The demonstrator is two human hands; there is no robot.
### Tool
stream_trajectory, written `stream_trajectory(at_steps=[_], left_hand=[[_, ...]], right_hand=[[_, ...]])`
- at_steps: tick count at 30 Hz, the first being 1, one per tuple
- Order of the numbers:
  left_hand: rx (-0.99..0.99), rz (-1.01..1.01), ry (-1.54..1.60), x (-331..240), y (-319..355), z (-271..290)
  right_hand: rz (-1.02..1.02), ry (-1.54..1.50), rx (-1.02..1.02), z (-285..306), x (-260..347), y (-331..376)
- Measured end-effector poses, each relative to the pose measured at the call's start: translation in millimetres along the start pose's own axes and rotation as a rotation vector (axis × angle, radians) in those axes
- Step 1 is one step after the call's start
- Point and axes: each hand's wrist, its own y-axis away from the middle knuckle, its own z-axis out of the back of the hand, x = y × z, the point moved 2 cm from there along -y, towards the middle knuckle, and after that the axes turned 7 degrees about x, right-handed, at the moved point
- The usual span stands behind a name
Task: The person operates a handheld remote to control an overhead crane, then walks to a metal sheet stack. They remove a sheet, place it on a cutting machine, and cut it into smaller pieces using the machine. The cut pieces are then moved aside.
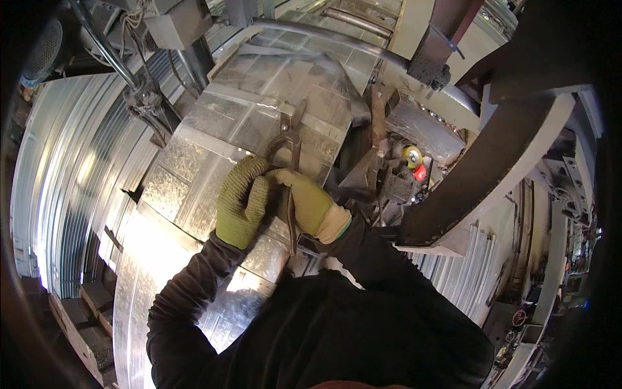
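Note:
Both my hands wear green work gloves and meet over a worktop of shiny metal plates (189, 153). My left hand (243, 202) is closed, fingers curled in toward the right one. My right hand (306, 202) is closed too, its fingertips close to the left fingers. Whatever lies between the fingers is hidden. A rusty, tong-like steel tool (296, 153) lies at the hands. Its curved head shows beyond them, and a long handle passes beneath my right hand toward me. Whether either hand grips it is not clear.
Bundled long metal profiles (84, 165) fill the left side. A thick curved steel arm (476, 178) stands close on the right. Beside it are a yellow can (412, 156) and a red object (420, 173) among scrap. A metal pipe (330, 41) crosses the far end.

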Motion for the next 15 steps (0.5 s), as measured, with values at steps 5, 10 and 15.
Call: stream_trajectory(at_steps=[5,10,15], left_hand=[[0.023,0.183,0.314,5.3,3.6,-0.9],[-0.002,-0.092,-0.037,3.7,1.6,-0.8],[0.063,-0.137,0.033,-2.1,7.2,-12.3]], right_hand=[[0.026,-0.208,-0.058,-33.3,3.6,8.7],[0.034,-0.243,-0.114,-38.5,-4.3,2.6],[0.089,-0.123,-0.181,-10.2,-12.6,-1.0]])
